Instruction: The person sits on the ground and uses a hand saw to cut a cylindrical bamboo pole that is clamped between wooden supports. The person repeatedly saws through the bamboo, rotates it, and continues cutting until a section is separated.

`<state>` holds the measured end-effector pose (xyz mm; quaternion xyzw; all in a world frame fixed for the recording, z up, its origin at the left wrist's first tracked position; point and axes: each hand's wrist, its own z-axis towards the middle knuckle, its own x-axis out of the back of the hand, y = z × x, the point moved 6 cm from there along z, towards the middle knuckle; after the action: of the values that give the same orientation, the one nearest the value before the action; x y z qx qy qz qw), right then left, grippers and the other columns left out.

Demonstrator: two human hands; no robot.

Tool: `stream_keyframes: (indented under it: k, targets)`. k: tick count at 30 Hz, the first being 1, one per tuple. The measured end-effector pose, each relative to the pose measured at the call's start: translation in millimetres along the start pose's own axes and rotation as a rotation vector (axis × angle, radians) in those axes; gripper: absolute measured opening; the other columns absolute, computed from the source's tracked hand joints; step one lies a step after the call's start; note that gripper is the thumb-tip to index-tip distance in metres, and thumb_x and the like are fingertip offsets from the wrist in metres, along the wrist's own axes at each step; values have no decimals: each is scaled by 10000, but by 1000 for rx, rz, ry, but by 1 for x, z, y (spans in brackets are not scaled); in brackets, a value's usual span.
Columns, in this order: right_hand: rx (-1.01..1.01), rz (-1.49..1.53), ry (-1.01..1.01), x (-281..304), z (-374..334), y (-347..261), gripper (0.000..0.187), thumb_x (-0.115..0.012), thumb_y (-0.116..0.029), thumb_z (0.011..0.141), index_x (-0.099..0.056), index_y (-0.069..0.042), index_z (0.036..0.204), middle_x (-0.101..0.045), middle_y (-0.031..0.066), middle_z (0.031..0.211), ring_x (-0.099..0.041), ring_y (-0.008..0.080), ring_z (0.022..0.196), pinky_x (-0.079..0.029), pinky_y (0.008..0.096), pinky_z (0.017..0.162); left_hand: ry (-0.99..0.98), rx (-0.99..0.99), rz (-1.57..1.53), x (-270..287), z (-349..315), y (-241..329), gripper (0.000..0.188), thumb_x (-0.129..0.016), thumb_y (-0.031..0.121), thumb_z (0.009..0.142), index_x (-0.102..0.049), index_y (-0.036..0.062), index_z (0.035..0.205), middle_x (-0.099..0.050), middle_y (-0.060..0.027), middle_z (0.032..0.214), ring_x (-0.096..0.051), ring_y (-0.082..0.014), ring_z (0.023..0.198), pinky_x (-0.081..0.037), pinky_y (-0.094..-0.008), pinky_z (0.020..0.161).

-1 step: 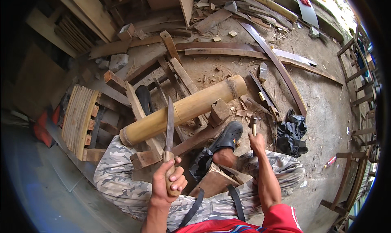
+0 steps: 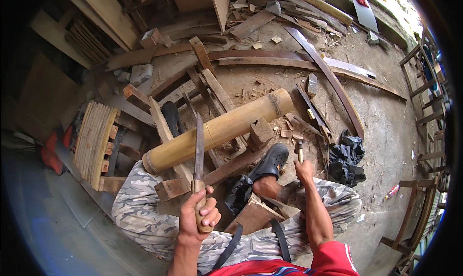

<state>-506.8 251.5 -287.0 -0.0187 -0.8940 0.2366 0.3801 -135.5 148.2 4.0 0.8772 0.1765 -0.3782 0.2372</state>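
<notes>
The left hand (image 2: 198,211) is wrapped around the wooden handle of a long pointed knife (image 2: 199,150), its blade aimed away from the body. The right hand (image 2: 304,171) grips a small hammer (image 2: 300,153) by its handle, low beside the dark clog (image 2: 271,163).

Beyond the knife lies a thick bamboo section (image 2: 236,124), slanting across a low wooden frame (image 2: 160,122): its left end juts past the frame's left beam to the knee of the camouflage trousers (image 2: 140,227), its right end sits beyond a wooden block (image 2: 261,132). The blade overlaps the bamboo in view; whether they touch, I cannot tell. A thin line crosses the bamboo near the blade.

For good handling, I would keep the edge turned from the knee, steady the bamboo against rolling, and strike only with the blade square and seated, the left fingers clear of the hammer's path.

Wood chips (image 2: 286,133) and a crumpled black plastic bag (image 2: 346,158) lie farther right on the floor (image 2: 386,145).
</notes>
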Motion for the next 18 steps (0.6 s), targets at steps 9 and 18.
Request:
stream_keyframes:
  k: [9, 18]
  targets:
    - [22, -241, 29, -18, 5, 7, 465, -702, -371, 896, -709, 39, 1115, -708, 302, 1117, -678, 461, 1094, -533, 519, 930, 189, -325, 638, 13, 18, -32, 174, -597, 174, 980, -512, 80, 1099, -449, 1, 633, -464, -106, 434, -426, -260, 400]
    - [385, -289, 183, 13, -32, -50, 409, -702, -315, 902, -691, 0, 1161, -695, 267, 1200, -662, 433, 1137, -517, 492, 981, -41, -684, 1391, 20, 44, -82, 264, -791, 236, 850, -624, 61, 955, -596, -26, 678, -619, -160, 604, -509, -351, 590]
